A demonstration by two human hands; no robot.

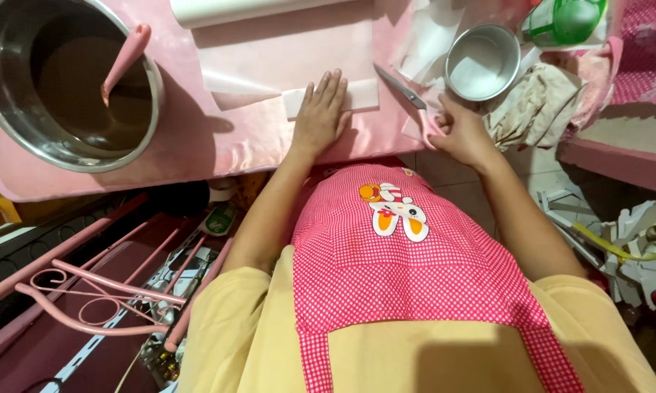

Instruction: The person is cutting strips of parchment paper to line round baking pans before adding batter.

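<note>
Left hand (321, 116) lies flat, fingers spread, pinning a folded strip of white paper (357, 94) to the pink table (240, 145). The strip's long axis runs sideways, out toward the right hand (463, 135), which is clenched around the pink handle of the scissors (404, 94). Their blades angle back toward the strip's near end, just beside it.

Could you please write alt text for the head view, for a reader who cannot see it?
Seen from above, a person's left hand presses flat on folded white paper on a pink table, while the right hand grips scissors. A steel bowl of brown batter holds a pink spatula.
</note>
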